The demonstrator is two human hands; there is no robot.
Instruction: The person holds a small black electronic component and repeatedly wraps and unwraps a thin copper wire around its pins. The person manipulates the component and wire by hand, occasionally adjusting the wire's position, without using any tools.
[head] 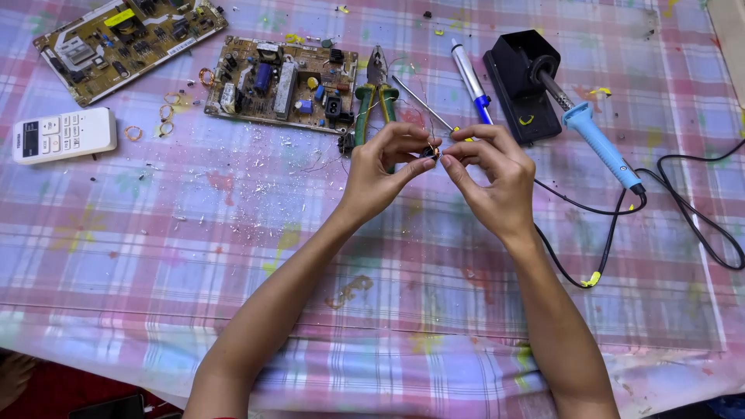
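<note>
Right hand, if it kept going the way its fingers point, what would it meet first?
The right hand points left at the small dark component pinched between both hands; just past it, probably the left hand fingertips.

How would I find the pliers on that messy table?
Start at the smaller circuit board near the table's top middle. Just right of it, above the left hand, lie the pliers: green handles, metal nose pointing away, unlike the thin blue-tipped tool beside them.

Beneath the hands lies a pink-and-blue plaid tablecloth (233, 256); beyond them, green-handled pliers (375, 97); right of them, a light-blue-handled soldering iron (597, 143).
</note>
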